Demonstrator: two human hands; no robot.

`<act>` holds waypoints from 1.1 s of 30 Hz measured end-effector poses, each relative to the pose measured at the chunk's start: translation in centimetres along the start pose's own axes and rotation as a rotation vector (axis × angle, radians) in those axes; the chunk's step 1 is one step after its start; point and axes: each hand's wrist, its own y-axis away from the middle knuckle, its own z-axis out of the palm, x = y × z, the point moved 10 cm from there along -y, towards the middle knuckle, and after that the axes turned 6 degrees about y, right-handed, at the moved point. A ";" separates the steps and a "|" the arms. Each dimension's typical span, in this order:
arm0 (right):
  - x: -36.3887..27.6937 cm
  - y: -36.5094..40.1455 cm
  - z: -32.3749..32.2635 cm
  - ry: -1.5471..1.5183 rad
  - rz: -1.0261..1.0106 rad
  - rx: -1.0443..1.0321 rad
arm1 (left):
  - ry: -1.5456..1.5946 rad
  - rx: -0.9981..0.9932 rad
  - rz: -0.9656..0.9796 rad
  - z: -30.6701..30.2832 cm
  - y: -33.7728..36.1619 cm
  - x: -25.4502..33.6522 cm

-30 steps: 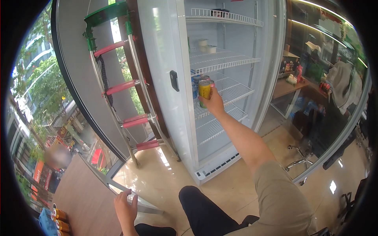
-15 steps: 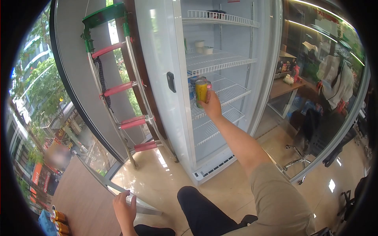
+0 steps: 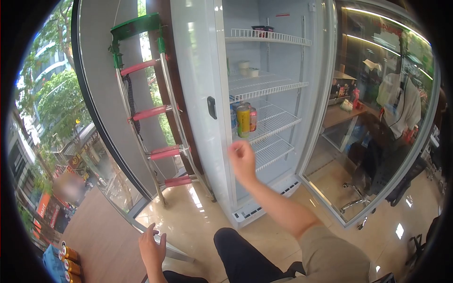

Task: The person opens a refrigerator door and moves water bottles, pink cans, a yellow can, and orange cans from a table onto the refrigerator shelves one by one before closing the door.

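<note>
My right hand [image 3: 242, 161] is just below and in front of a fridge shelf, its fingers curled in a loose fist with nothing visible in them. Close above it, a yellow-green drink can [image 3: 243, 120] stands upright at the front of the wire shelf [image 3: 278, 123]. Beside that one is a pink-red can [image 3: 253, 119], and blue cans [image 3: 233, 115] sit partly hidden to its left. My left hand [image 3: 152, 247] hangs by the table edge with its fingers apart, holding nothing. Several gold-orange cans [image 3: 71, 266] stand on the table next to a blue package [image 3: 53, 264].
The glass fridge door [image 3: 368, 155] stands open on the right. Small tubs [image 3: 250, 70] and a dark pack [image 3: 262, 31] sit on higher shelves. A ladder [image 3: 158, 113] leans left of the fridge. The wooden table [image 3: 104, 231] is at lower left.
My right hand has let go of the yellow-green can and drawn back downward from the shelf. The can now stands there. My left hand has barely moved.
</note>
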 end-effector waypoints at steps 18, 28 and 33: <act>-19.6 37.1 24.6 -0.031 -0.500 -1.276 | 0.768 0.485 -0.521 -12.8 11.9 -16.7; -20.4 41.6 32.0 0.365 -0.657 -1.388 | -0.177 1.038 -0.729 -31.9 24.2 -27.4; -20.8 41.4 32.3 0.373 -0.603 -1.371 | -0.270 1.111 -0.827 -35.3 24.7 -31.9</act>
